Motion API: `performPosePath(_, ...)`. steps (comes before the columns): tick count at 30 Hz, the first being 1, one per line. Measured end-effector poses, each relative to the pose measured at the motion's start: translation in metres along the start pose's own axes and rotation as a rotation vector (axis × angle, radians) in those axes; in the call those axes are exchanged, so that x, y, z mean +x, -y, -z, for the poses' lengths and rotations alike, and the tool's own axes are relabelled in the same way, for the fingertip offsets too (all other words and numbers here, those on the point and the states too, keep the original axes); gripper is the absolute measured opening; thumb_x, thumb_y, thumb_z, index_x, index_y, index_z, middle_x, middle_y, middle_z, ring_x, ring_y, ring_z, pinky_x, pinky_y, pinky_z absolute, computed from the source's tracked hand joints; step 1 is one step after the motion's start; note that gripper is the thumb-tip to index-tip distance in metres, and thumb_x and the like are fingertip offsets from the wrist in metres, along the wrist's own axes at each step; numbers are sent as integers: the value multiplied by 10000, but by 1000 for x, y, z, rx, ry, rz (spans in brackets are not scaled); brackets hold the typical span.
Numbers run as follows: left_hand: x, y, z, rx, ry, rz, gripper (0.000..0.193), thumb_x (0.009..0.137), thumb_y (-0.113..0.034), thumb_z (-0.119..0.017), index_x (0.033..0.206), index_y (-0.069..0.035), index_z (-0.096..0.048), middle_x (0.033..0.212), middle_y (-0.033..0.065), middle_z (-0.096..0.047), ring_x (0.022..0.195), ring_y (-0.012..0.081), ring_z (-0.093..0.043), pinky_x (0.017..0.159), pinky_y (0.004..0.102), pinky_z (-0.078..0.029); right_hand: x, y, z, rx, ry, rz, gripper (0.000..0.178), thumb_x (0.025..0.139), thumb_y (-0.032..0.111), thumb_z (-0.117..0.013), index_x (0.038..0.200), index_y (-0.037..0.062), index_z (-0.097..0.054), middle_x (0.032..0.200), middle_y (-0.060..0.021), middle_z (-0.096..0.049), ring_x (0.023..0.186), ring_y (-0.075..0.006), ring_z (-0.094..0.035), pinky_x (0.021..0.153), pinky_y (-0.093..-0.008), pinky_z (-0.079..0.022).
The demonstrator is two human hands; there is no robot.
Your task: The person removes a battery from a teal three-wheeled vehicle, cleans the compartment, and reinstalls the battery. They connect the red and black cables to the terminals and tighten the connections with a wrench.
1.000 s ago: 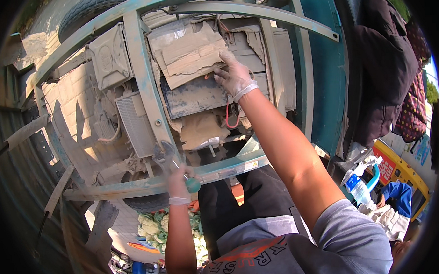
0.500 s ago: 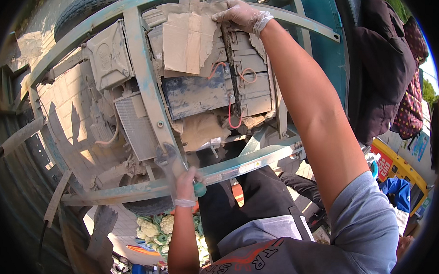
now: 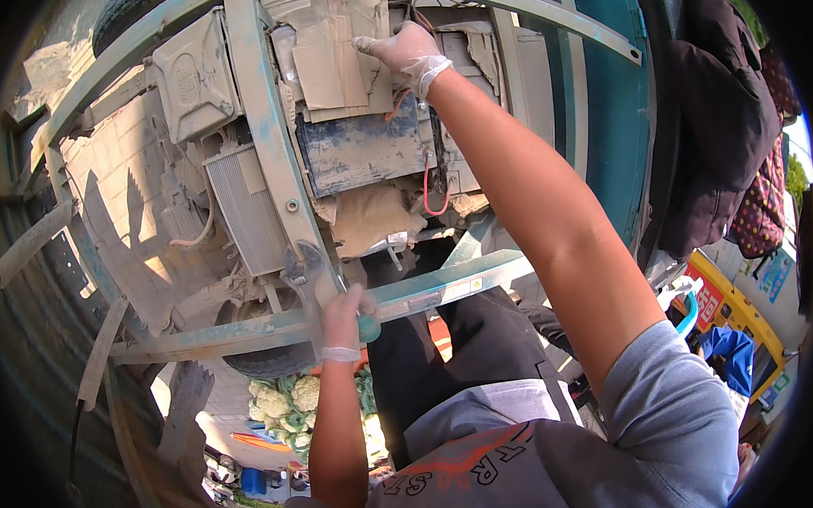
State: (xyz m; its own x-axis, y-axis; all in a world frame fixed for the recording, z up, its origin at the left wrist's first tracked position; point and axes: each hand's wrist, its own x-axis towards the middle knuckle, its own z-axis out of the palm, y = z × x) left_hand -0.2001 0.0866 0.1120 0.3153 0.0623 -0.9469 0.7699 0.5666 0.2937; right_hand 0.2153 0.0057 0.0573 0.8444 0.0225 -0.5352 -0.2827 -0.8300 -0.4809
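Your right hand [image 3: 406, 52] lies at the edge of the torn cardboard [image 3: 326, 61], which overlaps the dusty battery [image 3: 358, 152]; keep the sheet flat and clear of the red wire [image 3: 426, 188]. Whether the right fingers grip cannot be told, their tips being hidden. Your left hand [image 3: 341, 319] is closed around 2 tools, an adjustable wrench [image 3: 307, 273] and, apparently, a green-handled driver [image 3: 369, 329].
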Motion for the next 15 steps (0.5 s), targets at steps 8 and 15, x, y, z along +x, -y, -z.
performPosePath(8, 1, 2, 2, 14, 3, 12, 347, 979, -304, -585, 779, -21, -584, 714, 67, -565, 623, 199, -601, 604, 317, -487, 20, -14, -12, 237, 149, 234, 630, 729, 356, -840, 1194, -5, -619, 1078, -177, -706, 978, -303, -688, 876, -374, -539)
performPosePath(15, 3, -1, 1, 20, -18, 42, 331, 975, -297, -589, 827, -5, -643, 737, 51, -597, 666, 172, -614, 625, 296, -491, -14, -14, -13, -111, -120, 286, 568, 797, 430, -757, 1114, -24, -632, 1162, -241, -649, 1103, -350, -620, 949, -414, -489)
